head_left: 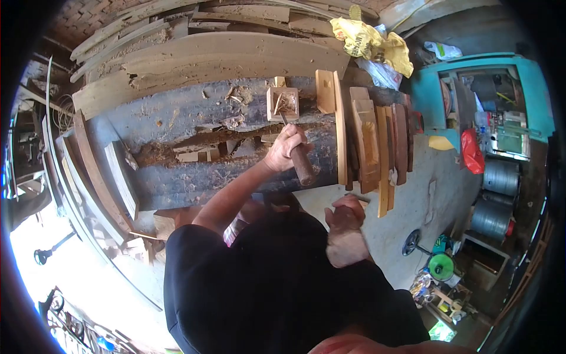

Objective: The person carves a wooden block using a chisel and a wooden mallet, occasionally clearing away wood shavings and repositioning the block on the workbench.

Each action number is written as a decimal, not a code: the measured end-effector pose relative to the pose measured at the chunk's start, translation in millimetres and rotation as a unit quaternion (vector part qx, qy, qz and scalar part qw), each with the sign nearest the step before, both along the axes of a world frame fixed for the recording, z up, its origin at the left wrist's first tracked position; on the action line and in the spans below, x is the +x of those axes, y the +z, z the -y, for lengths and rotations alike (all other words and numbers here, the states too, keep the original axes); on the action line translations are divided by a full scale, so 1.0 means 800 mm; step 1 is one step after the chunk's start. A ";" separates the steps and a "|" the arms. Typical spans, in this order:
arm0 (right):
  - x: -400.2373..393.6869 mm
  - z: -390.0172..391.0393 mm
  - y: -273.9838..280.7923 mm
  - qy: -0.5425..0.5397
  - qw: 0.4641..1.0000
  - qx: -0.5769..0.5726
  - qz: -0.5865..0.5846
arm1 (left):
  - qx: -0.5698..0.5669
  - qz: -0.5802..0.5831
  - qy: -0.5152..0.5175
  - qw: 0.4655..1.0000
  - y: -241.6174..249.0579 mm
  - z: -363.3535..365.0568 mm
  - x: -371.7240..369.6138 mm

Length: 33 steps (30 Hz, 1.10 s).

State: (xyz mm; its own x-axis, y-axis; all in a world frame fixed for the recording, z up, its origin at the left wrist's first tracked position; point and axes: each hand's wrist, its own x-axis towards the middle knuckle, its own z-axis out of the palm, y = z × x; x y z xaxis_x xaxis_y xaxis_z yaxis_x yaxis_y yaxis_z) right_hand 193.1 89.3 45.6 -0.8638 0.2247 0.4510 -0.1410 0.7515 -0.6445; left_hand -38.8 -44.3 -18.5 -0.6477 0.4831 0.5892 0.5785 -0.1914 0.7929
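My left hand is wrapped around the thick round wooden handle of a chisel. The chisel's narrow blade points away from me into a small square wooden block with a hollowed middle. Wood chips lie in that hollow. Closer to my body and to the right, my right hand is raised and closed. Just below its fingers shows a blurred pale block, which looks like the head of a wooden mallet; its handle is mostly hidden. It is apart from the chisel.
The block rests on a large dark log with a long ragged cavity. Several narrow boards lie across its right end. Planks are stacked behind, with a yellow bag on top. Metal drums and a green fan stand right.
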 end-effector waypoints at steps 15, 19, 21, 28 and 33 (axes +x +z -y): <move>-0.014 0.026 -0.007 -0.177 0.946 -0.195 0.187 | -0.007 0.020 0.034 0.999 0.012 -0.006 -0.014; -0.013 0.028 -0.003 -0.231 0.918 -0.298 0.124 | -0.079 0.276 -0.003 0.958 0.041 -0.021 -0.066; -0.013 0.029 0.010 -0.233 0.919 -0.291 0.131 | 0.003 0.324 0.053 0.945 0.077 -0.028 -0.100; 0.006 0.022 0.018 -0.204 0.951 -0.177 0.153 | 0.004 0.164 0.061 0.985 0.086 -0.027 -0.062; 0.007 0.029 0.025 -0.195 0.955 -0.183 0.126 | 0.029 0.068 0.013 0.997 0.060 -0.038 -0.008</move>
State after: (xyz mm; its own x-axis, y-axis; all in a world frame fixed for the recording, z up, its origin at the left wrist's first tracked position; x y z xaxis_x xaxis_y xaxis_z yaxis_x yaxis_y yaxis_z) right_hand 199.0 66.0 65.8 -0.7533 0.6541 0.0689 0.2982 0.4330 -0.8506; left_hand -45.0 -13.9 29.3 -0.7350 0.4334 0.5215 0.4715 -0.2261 0.8524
